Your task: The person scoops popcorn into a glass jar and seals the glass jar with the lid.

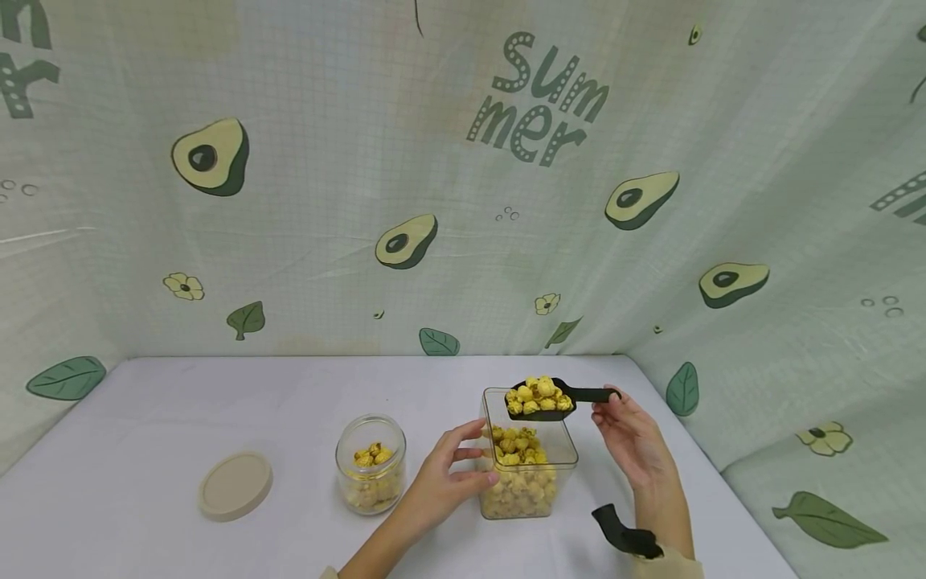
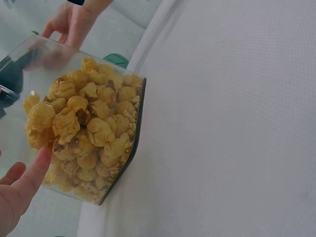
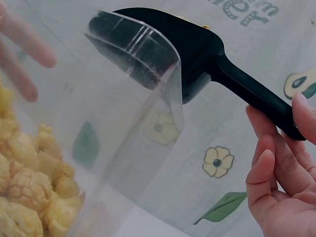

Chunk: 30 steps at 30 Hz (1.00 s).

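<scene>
A clear square container (image 1: 567, 464) stands on the table with caramel popcorn (image 2: 84, 123) filling its lower part. My left hand (image 1: 452, 466) touches its left side, fingers spread and thumb by the near corner. A straight finger (image 2: 37, 173) meets the wall in the left wrist view. My right hand (image 1: 633, 434) pinches the handle end of a black scoop (image 3: 197, 54) between thumb and fingers. Heaped with popcorn, the scoop's bowl is level over the far part of the container's opening. In the right wrist view the bowl partly shows through the clear wall.
Left of the container is a round glass jar (image 1: 371, 466), uncovered, with some popcorn inside. A beige round lid (image 1: 235, 486) lies flat farther left. The white table (image 1: 304, 386) ends at a printed curtain (image 1: 318, 161) behind and at the right.
</scene>
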Tool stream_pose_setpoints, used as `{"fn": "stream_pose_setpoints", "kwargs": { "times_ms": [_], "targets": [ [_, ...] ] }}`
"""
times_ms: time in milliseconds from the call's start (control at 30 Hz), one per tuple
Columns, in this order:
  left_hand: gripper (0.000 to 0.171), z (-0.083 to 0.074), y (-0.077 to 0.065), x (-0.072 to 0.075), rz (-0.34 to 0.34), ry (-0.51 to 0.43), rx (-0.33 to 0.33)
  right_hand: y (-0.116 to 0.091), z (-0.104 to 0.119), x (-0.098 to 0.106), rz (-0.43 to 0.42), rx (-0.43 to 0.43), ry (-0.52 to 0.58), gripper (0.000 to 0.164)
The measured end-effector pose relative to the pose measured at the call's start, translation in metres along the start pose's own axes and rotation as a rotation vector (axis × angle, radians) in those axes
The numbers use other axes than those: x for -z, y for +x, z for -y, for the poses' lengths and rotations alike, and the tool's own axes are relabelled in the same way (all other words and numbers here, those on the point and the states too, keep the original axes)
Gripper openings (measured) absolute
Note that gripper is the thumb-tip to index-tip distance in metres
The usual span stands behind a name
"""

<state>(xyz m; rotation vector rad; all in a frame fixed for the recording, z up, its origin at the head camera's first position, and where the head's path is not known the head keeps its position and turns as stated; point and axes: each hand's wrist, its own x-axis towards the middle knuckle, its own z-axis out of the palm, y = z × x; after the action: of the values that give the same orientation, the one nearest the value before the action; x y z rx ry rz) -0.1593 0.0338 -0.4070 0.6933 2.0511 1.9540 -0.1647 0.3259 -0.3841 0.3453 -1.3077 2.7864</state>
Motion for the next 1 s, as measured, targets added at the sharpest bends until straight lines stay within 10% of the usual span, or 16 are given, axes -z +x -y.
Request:
{"fn": "stream_pose_setpoints", "kwargs": {
  "times_ms": [1000],
  "targets": [
    [0.063,-0.002,0.0,0.001,0.002,-0.021,0.005,0.002,0.006,-0.05,-0.001,0.032,0.012,0.029]
  ]
}}
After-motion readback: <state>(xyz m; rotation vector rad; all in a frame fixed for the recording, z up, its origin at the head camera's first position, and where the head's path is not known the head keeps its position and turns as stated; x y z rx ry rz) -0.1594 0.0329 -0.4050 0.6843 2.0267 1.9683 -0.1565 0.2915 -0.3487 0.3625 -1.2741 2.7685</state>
